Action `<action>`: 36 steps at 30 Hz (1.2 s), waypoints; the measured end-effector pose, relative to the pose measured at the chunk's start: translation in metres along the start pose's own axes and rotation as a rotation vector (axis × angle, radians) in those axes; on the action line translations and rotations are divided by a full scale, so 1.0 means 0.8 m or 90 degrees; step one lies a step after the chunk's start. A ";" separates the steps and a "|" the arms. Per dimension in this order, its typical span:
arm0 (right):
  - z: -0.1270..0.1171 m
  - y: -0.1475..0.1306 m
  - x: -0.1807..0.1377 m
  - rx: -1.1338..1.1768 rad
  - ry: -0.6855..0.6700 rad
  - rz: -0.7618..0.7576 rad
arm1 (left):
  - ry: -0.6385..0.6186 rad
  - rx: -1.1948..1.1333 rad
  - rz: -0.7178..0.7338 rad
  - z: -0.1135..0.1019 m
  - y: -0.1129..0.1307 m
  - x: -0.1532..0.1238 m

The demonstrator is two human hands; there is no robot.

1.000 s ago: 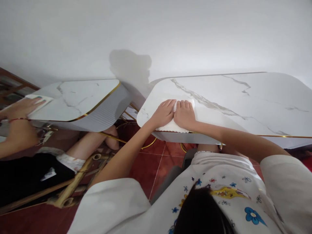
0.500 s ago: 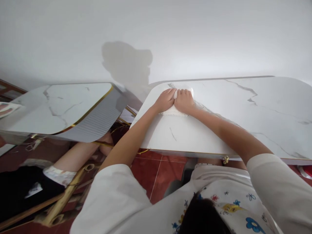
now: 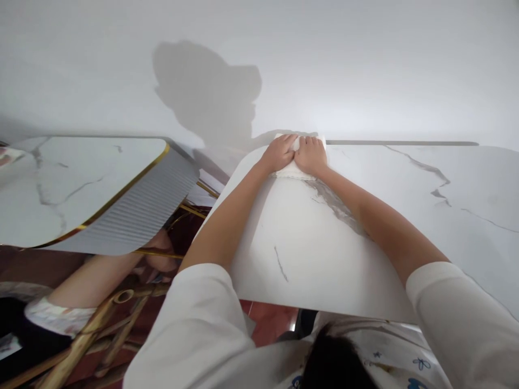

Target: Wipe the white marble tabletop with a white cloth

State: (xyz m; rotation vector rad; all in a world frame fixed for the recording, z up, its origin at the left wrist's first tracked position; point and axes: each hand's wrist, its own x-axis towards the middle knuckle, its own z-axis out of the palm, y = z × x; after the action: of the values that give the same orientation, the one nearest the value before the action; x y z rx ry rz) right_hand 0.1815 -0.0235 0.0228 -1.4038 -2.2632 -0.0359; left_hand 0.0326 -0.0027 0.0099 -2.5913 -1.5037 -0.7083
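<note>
Both my arms reach far across a white marble-patterned table (image 3: 385,227). My left hand (image 3: 279,153) and my right hand (image 3: 311,155) lie side by side, fingers flat, pressing on a folded white cloth (image 3: 292,170) at the table's far edge by the wall. Only the cloth's near fringe and its corners show around my hands.
A second marble table (image 3: 81,183) with a gold rim and ribbed side stands to the left. Another person's bare leg (image 3: 117,270) and a bamboo chair frame (image 3: 93,329) sit beneath it. White wall runs behind; red tiled floor (image 3: 267,321) shows below.
My two hands have slid the cloth from the table's near edge across to its far edge by the wall. The view has leaned forward over the table.
</note>
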 end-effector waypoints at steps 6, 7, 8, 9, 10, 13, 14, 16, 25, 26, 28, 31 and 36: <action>-0.008 -0.001 -0.009 -0.025 -0.017 -0.017 | 0.005 0.016 0.000 -0.001 0.009 -0.005; -0.011 -0.002 -0.014 -0.026 -0.019 -0.021 | 0.003 0.023 0.001 -0.002 0.013 -0.009; -0.013 -0.003 -0.020 -0.027 -0.021 -0.027 | 0.000 0.029 0.002 -0.003 0.018 -0.014; -0.016 -0.005 -0.028 -0.027 -0.021 -0.032 | -0.003 0.035 0.001 -0.005 0.023 -0.021; -0.018 -0.008 -0.036 -0.029 -0.021 -0.037 | -0.005 0.040 0.000 -0.007 0.029 -0.029; -0.025 -0.020 -0.068 -0.034 -0.019 -0.042 | -0.008 0.044 0.003 -0.015 0.051 -0.060; -0.027 -0.025 -0.080 -0.035 -0.020 -0.043 | -0.008 0.043 0.006 -0.019 0.060 -0.072; -0.033 -0.038 -0.107 -0.034 -0.021 -0.042 | -0.009 0.039 0.010 -0.027 0.080 -0.098; -0.077 -0.105 -0.246 0.002 -0.029 -0.011 | -0.030 0.044 0.025 -0.064 0.168 -0.219; -0.081 -0.111 -0.257 0.005 -0.038 -0.013 | -0.032 0.047 0.026 -0.066 0.174 -0.231; -0.086 -0.121 -0.274 0.010 -0.049 -0.021 | -0.037 0.051 0.023 -0.071 0.182 -0.249; -0.083 -0.138 -0.284 0.019 -0.046 -0.019 | -0.051 0.045 0.017 -0.078 0.179 -0.268; -0.059 -0.182 -0.266 0.036 -0.047 -0.005 | -0.074 0.023 0.004 -0.097 0.134 -0.290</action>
State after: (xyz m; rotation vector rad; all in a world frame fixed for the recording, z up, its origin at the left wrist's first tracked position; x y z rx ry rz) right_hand 0.1526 -0.2837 0.0108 -1.3881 -2.3112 0.0792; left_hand -0.0019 -0.2671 0.0006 -2.6515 -1.5222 -0.5327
